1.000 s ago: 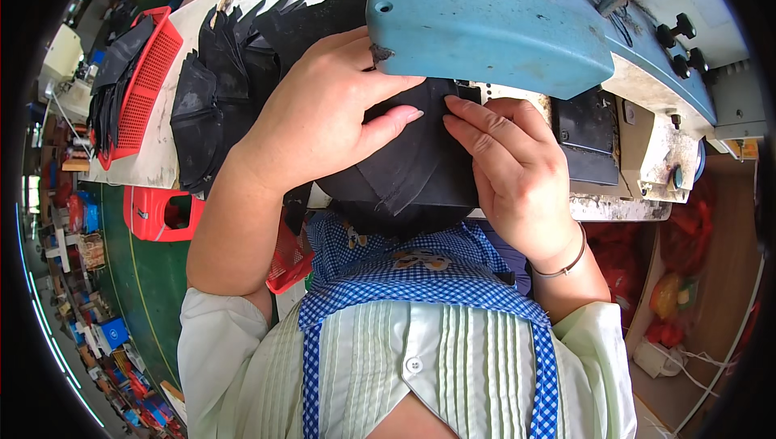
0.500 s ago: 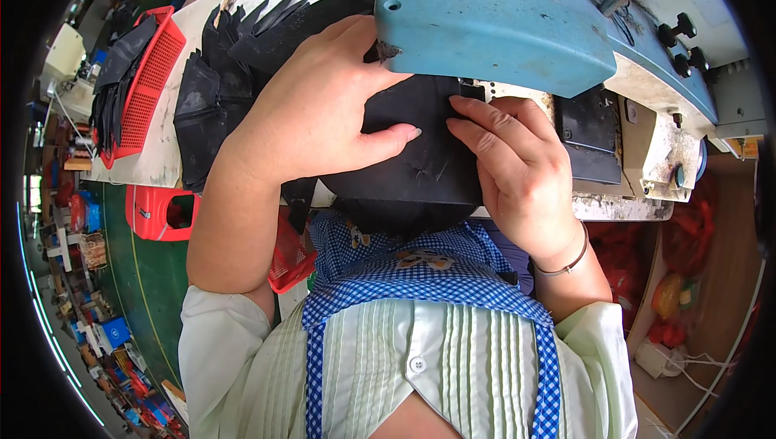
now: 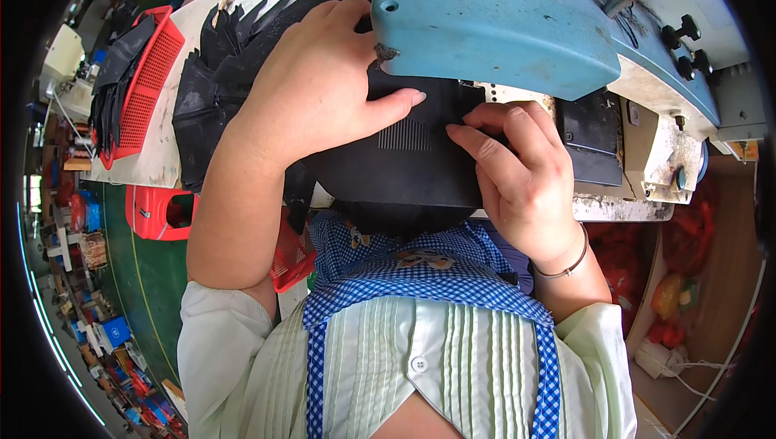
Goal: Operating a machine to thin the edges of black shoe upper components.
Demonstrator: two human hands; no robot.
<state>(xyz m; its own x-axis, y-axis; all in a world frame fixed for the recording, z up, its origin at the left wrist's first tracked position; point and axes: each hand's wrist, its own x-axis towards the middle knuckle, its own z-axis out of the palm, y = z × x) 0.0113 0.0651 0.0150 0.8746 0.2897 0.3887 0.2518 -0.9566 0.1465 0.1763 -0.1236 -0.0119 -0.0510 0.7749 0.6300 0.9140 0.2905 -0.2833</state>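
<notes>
Black sheet material [image 3: 436,172], looking like fabric or thin leather, lies over the bed of a blue sewing machine [image 3: 493,27], with a ribbed patch [image 3: 406,136] on its top. My left hand [image 3: 323,87] rests flat on the left part of this piece. Its thumb is stretched out to the right, and some fingertips are hidden beside the machine head. At the right edge of the same piece, my right hand [image 3: 521,152] has its fingers bent and holds that edge, the fingertips on top. The machine head covers the needle area.
Several more black pieces [image 3: 210,87] are heaped on the white table left of my left hand. A red basket [image 3: 153,87] with black pieces stands at the far left. Below the table are a red plastic stool [image 3: 153,213] and another red basket [image 3: 291,253].
My left hand has shifted slightly up and its thumb has moved up over the black piece. The ribbed patch now shows. My right fingers have bent more and drawn apart slightly.
</notes>
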